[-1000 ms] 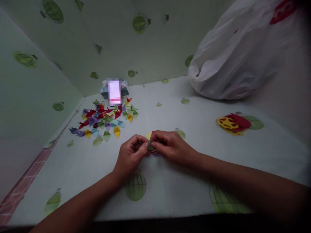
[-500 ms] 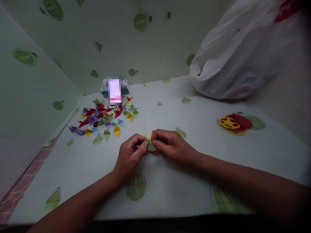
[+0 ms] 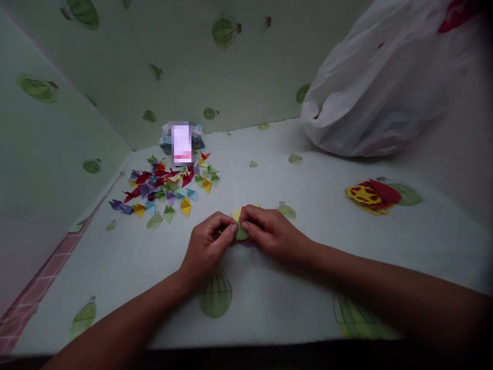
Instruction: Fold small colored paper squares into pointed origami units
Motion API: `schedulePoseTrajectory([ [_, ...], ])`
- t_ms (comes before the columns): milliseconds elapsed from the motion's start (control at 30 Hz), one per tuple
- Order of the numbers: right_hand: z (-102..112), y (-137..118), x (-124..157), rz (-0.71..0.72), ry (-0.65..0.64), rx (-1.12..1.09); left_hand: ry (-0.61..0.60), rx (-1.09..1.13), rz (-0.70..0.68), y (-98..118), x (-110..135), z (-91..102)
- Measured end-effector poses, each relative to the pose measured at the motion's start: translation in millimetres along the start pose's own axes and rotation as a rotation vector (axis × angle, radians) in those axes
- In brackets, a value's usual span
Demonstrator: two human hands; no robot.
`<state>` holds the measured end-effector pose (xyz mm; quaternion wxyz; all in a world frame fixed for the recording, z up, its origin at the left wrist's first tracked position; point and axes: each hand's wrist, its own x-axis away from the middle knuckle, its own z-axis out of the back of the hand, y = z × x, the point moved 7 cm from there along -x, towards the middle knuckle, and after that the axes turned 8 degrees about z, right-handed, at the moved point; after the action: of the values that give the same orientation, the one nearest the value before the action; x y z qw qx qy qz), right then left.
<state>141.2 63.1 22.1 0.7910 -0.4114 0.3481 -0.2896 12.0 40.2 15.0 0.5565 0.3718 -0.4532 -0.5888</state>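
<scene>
Near the middle of the table, my left hand [image 3: 211, 246] and my right hand [image 3: 271, 232] meet, thumbs and fingers pinched on a small piece of green paper [image 3: 242, 234]. The paper looks folded, but the fingers cover most of it and its exact shape is hidden. Under and behind it show yellow paper [image 3: 236, 215] and bits of red and purple paper, partly hidden by my hands. To the left of my hands, a heap of small folded paper cranes [image 3: 168, 186] in red, purple, green, yellow, blue and orange is spread out.
A phone with a blurred bright screen [image 3: 182, 144] leans against a patterned tissue box [image 3: 198, 137] behind the cranes. At right lie yellow and red paper cut-outs [image 3: 385, 192]. A large white plastic bag [image 3: 370, 103] stands at the back right. Walls rise behind and left.
The thumbs and fingertips have shifted very slightly on the green paper, covering a bit more of it. The rest stays in place.
</scene>
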Motion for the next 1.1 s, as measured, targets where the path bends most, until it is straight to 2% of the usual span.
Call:
schedulePoseTrajectory([
  [300,-6,10,2,-0.198,0.04,-0.365,0.006,0.127,0.099,-4,-1,0.4],
  [700,-2,7,1,-0.114,0.045,-0.219,0.023,0.13,0.118,-6,-2,-0.1],
  [900,-6,12,2,-0.176,0.047,-0.329,0.068,0.179,0.03,-4,0,2.0],
  [1100,-8,12,3,-0.147,0.062,-0.337,0.12,0.039,-0.069,-2,3,3.4],
])
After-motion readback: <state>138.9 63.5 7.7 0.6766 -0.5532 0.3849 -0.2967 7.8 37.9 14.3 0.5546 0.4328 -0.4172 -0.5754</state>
